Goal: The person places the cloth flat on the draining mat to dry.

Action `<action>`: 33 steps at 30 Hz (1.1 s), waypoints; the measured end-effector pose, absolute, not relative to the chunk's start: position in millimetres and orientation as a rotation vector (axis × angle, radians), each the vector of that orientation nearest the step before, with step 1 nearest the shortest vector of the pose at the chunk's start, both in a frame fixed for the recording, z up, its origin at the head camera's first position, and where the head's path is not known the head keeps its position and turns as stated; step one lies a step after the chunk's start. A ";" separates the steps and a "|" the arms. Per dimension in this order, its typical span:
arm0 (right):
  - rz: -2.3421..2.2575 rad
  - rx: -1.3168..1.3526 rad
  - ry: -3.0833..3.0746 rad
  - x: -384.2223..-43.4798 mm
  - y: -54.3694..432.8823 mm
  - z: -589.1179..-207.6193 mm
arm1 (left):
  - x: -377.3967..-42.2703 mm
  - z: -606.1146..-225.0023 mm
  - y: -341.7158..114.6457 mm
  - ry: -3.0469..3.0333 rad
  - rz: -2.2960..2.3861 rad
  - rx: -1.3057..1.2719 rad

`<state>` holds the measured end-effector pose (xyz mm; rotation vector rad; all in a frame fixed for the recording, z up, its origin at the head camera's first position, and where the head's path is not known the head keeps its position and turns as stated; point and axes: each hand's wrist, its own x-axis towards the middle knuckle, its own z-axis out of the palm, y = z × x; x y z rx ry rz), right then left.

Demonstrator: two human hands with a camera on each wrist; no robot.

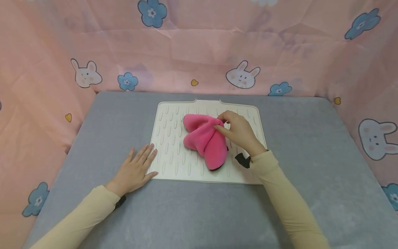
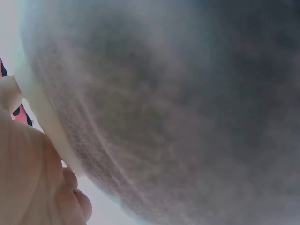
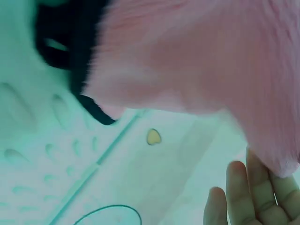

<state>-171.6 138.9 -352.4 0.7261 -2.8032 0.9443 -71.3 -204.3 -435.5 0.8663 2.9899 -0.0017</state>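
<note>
As two forearms in cream sleeves (image 1: 286,193) reach across a grey table (image 1: 186,214) from the near side, the left hand (image 1: 133,171) rests palm down at the near-left corner of a white mat (image 1: 168,159). Its fingers are straight and slightly spread, the tips on the mat's left edge, the thumb set apart at the corner. Farther in, the right hand (image 1: 239,131) pinches the upper right of a soft pink fabric item (image 1: 211,145) between thumb and fingers. This item is over the middle of the mat, with two rounded lobes pointing left and a third towards the near edge, where dark trim shows; whether any part is lifted clear, I cannot tell. Raised oval bumps cover the mat. Beyond the table's far edge hangs a pink curtain (image 1: 199,48) printed with white rabbit faces (image 1: 242,76), blue flowers (image 1: 152,13) and small yellow hearts (image 1: 194,82).
</note>
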 end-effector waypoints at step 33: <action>1.472 0.290 -2.749 -184.4 166.8 -400.6 | -180.7 -422.7 -118.3 2.452 1.821 -0.080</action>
